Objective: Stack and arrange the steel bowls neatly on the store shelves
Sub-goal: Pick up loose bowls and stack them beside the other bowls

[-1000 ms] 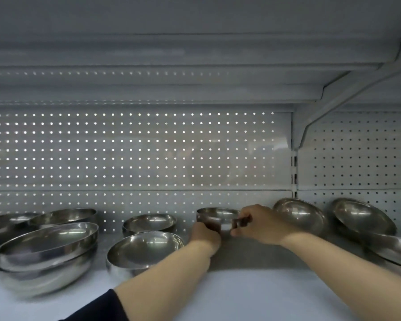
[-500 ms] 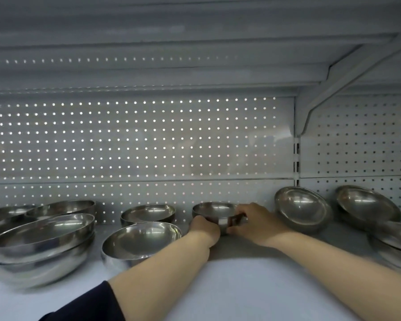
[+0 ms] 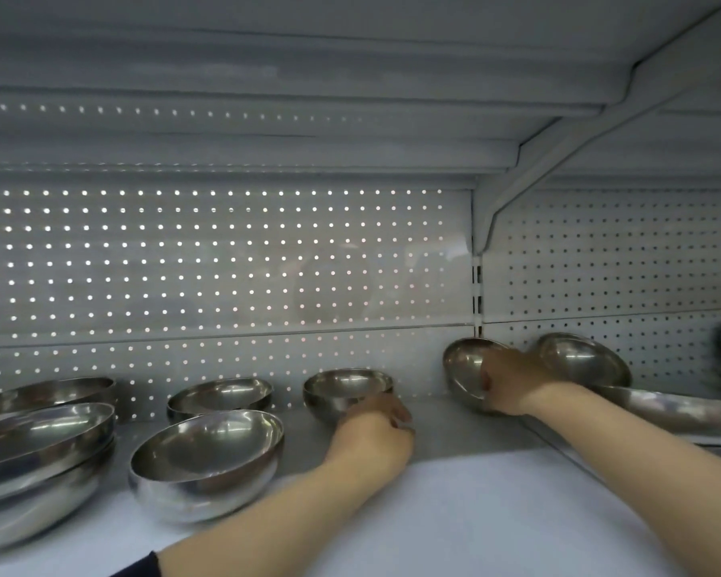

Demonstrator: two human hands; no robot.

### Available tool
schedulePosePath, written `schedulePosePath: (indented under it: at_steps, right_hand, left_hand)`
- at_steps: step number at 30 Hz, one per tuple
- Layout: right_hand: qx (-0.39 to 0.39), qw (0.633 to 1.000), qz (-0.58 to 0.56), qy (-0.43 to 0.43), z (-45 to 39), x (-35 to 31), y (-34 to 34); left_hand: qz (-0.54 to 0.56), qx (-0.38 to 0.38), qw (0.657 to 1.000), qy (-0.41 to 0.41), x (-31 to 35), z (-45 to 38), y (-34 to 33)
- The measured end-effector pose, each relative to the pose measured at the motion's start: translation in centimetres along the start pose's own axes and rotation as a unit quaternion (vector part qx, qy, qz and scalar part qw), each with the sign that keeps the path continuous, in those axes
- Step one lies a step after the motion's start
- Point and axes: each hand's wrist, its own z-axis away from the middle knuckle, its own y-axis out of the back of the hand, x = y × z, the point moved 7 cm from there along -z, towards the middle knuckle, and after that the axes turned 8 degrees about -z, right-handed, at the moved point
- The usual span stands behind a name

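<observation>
Tilted bowl (image 3: 463,374): leans against the back panel at the rear of the shelf (image 3: 475,493); thin polished steel, probably light, rigid, slippery.
Right hand (image 3: 513,381): grip curled over its rim, the surest hold.
Small bowl (image 3: 346,389): upright, mid-shelf.
Left hand (image 3: 375,426): beside its base; grip unclear.

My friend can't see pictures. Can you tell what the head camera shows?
A person's right hand grips a tilted steel bowl on a white store shelf, while the left hand rests by a small upright bowl.
</observation>
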Motion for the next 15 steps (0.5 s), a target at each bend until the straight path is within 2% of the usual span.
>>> schedulePosePath:
  at_steps: [2,4,8,15]
  right_hand:
    - [0.005,1.000,0.008,0.000,0.1,0.4,-0.7]
    - [-0.001,1.000,0.004,-0.002,-0.1,0.8,-1.6]
    - [-0.008,1.000,0.022,0.003,-0.2,0.6,-2.4]
    - [0.013,0.998,0.054,0.031,1.8,-2.4,1.1]
  left_hand:
    - [-0.070,-0.012,0.996,-0.048,0.4,0.4,-0.3]
    - [-0.086,-0.022,0.994,-0.062,0.4,0.3,-0.3]
    - [-0.079,-0.033,0.995,-0.047,-0.2,0.0,-0.1]
    - [-0.022,-0.047,0.999,-0.008,-0.5,-0.4,-0.1]
